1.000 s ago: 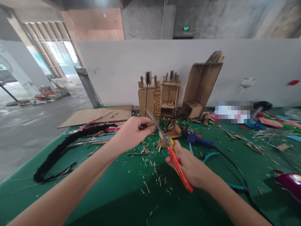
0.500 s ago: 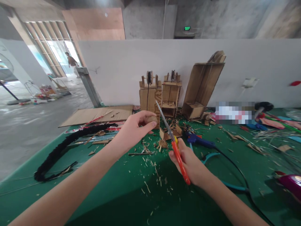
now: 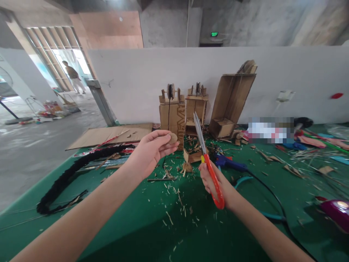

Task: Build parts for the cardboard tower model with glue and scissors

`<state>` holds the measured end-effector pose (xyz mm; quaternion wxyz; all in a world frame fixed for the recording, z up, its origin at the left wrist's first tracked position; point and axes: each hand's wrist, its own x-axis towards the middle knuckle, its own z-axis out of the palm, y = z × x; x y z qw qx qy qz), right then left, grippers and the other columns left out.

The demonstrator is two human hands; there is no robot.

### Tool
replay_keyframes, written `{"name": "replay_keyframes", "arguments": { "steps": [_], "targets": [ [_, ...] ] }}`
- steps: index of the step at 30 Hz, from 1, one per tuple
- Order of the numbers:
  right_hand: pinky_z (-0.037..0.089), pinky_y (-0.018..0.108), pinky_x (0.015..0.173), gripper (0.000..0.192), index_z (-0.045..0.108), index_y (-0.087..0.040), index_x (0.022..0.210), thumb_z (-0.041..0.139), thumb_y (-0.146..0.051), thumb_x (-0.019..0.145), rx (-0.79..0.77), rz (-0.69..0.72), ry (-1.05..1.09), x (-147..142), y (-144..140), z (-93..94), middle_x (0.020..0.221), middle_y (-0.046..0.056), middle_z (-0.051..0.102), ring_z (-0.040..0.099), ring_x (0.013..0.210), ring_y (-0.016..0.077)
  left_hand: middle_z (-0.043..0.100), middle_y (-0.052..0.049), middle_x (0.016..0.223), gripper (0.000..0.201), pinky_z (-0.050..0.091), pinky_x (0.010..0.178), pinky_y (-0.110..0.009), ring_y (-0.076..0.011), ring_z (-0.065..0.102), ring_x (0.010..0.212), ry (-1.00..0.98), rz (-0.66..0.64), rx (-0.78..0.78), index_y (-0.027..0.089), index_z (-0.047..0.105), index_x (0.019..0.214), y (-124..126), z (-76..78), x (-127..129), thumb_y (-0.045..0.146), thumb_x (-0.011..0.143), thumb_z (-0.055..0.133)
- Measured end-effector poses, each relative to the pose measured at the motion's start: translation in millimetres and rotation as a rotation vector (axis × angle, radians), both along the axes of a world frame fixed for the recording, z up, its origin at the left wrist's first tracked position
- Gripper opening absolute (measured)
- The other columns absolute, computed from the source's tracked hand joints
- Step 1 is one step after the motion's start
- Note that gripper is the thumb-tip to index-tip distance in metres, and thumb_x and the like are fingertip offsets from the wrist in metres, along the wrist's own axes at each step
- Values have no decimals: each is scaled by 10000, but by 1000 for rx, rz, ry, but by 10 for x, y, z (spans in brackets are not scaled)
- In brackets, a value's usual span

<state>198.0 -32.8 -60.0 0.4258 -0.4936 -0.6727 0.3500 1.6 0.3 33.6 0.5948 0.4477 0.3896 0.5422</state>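
Note:
Between thumb and fingers my left hand (image 3: 152, 151) pinches a small round cardboard disc (image 3: 172, 138). My right hand (image 3: 214, 178) is wrapped round the orange handles of a pair of scissors (image 3: 201, 133), whose blades point up and away, nearly closed. The scissors and the disc are apart. Below and between the hands, thin cardboard shavings (image 3: 170, 216) lie scattered over the green table (image 3: 131, 229). Beyond them sits a small open cardboard box (image 3: 193, 155).
Cardboard structures with spools (image 3: 171, 112) stand against the white wall, beside a tall cardboard one (image 3: 231, 98). A blue glue gun (image 3: 231, 163) and its cable lie right. A black fuzzy strip (image 3: 65, 178) and a cardboard sheet (image 3: 109, 134) lie left. A person (image 3: 72, 74) is far off.
My left hand has turned and drawn slightly left, bringing the disc into fuller view. The scissors have moved a little right and stand more upright. The distant person has shifted left.

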Motion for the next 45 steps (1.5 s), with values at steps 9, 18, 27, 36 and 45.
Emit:
{"name": "replay_keyframes", "arguments": {
  "steps": [9,18,27,36,45],
  "targets": [
    [432,308,643,341,423,-229,881,380,-567,899,-138,240,-117,29,-214,320,803,0,454,440,676,143,685,-62,755,98,549,708,-247,-174,689,778,-98,81,12,121,575,752,2,-16,40,48,730,636],
    [441,329,636,347,453,-217,938,386,-556,898,-146,223,-158,22,-224,295,873,35,510,519,795,194,697,-76,802,81,553,716,-249,-147,673,756,-17,27,78,110,616,798,-17,-37,83,109,735,667],
    [401,319,586,329,378,-229,837,404,-553,893,-117,216,-247,32,-192,251,723,-9,478,472,637,153,623,-10,712,85,494,540,-190,-74,575,599,-13,34,106,127,627,731,-21,-52,65,165,717,702],
    [385,298,568,323,344,-238,839,384,-552,902,-141,200,-279,35,-160,237,702,-35,438,428,593,131,636,-35,737,107,470,547,-180,-97,599,670,17,13,109,120,636,724,-24,-71,81,196,714,711],
    [380,304,544,279,359,-239,838,378,-507,912,-141,149,-370,7,-185,281,697,-32,433,422,582,140,664,-53,757,105,508,642,-209,-115,630,717,-40,-3,80,108,658,722,-32,-104,103,197,715,713]
  ]
}}
